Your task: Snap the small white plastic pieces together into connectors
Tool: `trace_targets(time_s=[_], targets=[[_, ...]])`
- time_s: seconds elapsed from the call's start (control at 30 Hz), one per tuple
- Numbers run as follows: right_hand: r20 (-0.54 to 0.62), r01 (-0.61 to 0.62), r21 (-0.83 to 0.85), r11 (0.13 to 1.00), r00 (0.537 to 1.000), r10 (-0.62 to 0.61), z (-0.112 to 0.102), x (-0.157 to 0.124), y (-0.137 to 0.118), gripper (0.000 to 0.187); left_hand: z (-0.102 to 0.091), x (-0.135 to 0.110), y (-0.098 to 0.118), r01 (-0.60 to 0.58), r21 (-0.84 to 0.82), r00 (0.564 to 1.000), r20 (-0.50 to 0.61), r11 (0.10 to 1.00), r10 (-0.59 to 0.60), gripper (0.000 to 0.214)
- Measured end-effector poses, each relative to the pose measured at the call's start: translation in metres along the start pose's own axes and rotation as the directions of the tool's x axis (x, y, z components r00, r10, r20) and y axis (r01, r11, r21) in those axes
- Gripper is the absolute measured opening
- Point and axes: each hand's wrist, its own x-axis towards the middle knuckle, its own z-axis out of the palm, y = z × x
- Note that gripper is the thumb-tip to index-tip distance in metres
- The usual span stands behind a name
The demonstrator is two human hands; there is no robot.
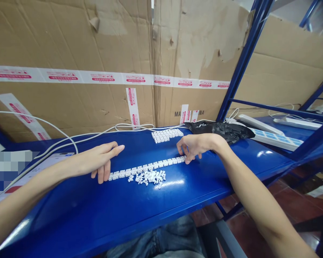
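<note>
A long row of small white plastic pieces (pixel 148 167) lies set end to end on the blue tabletop. My left hand (pixel 103 162) is at the row's left end, its fingertips against the last piece and its thumb stretched out to the right. At the opposite end, my right hand (pixel 193 146) rests with curved, parted fingers touching or very near the last pieces. Just in front of the row sits a loose pile of smaller white plastic parts (pixel 150 177). Behind it, a block of similar white pieces (pixel 167 135) stands in close rows.
A black plastic bag (pixel 223 130) lies at the back right, near white panels with blue squares (pixel 277 138). White cables (pixel 97 134) run along the back. Large cardboard (pixel 70 104) and a blue metal post (pixel 239 64) stand behind the blue table (pixel 118 211).
</note>
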Motion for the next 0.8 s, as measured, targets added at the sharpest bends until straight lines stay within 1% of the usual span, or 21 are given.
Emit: trace_targets(time_s=[0.07,0.1,0.13,0.17,0.23,0.27,0.3,0.37,0.43,0.5,0.57,0.63,0.7,0.77,0.8], targets=[[-0.074,0.008,-0.006,1.0,0.997,-0.008,-0.006,-0.001,0.005,0.053,0.0,0.0,0.0,-0.011,0.046,0.999,-0.049,0.999,0.013,0.059],[-0.145,0.024,-0.033,0.999,0.989,-0.028,-0.009,0.0,0.008,0.052,0.0,0.001,0.0,-0.026,0.082,0.995,-0.094,0.996,0.034,0.057],[-0.237,0.047,-0.08,0.996,0.969,-0.065,-0.012,0.003,0.01,0.047,-0.001,0.002,0.0,-0.041,0.128,0.986,-0.155,0.991,0.061,0.054],[-0.331,0.078,-0.14,0.987,0.936,-0.121,-0.014,0.007,0.013,0.039,-0.001,0.003,-0.001,-0.053,0.182,0.97,-0.223,0.982,0.094,0.051],[-0.495,0.126,-0.292,0.948,0.828,-0.262,-0.015,0.019,0.016,0.028,-0.001,0.005,-0.001,-0.052,0.305,0.923,-0.348,0.951,0.162,0.046],[-0.529,0.129,-0.343,0.93,0.792,-0.305,-0.014,0.026,0.018,0.029,-0.001,0.007,-0.002,-0.039,0.361,0.898,-0.397,0.932,0.192,0.044],[-0.533,0.134,-0.373,0.918,0.779,-0.33,-0.011,0.033,0.018,0.032,-0.001,0.008,-0.002,-0.023,0.408,0.878,-0.429,0.913,0.213,0.043],[-0.501,0.149,-0.413,0.898,0.787,-0.361,-0.007,0.044,0.018,0.038,0.0,0.01,-0.002,-0.008,0.457,0.856,-0.456,0.889,0.242,0.041],[-0.461,0.169,-0.435,0.884,0.802,-0.38,-0.003,0.049,0.018,0.038,0.002,0.01,-0.002,-0.002,0.47,0.856,-0.455,0.883,0.244,0.041],[-0.436,0.188,-0.445,0.876,0.809,-0.395,-0.002,0.051,0.017,0.033,0.003,0.01,-0.002,0.004,0.47,0.862,-0.449,0.883,0.235,0.042],[-0.436,0.194,-0.437,0.878,0.808,-0.396,-0.003,0.051,0.018,0.026,0.004,0.011,-0.003,0.003,0.467,0.862,-0.45,0.884,0.235,0.042],[-0.474,0.177,-0.415,0.892,0.795,-0.378,-0.005,0.051,0.018,0.021,0.006,0.012,-0.004,-0.013,0.463,0.856,-0.453,0.886,0.249,0.041],[-0.499,0.15,-0.396,0.906,0.793,-0.35,-0.007,0.054,0.02,0.025,0.008,0.012,-0.004,-0.043,0.453,0.847,-0.456,0.89,0.273,0.04],[-0.483,0.149,-0.387,0.91,0.808,-0.338,-0.007,0.056,0.021,0.032,0.011,0.011,-0.003,-0.073,0.434,0.837,-0.463,0.898,0.291,0.039],[-0.467,0.159,-0.384,0.91,0.816,-0.34,-0.007,0.057,0.021,0.03,0.012,0.01,-0.001,-0.091,0.417,0.833,-0.466,0.904,0.299,0.038]])
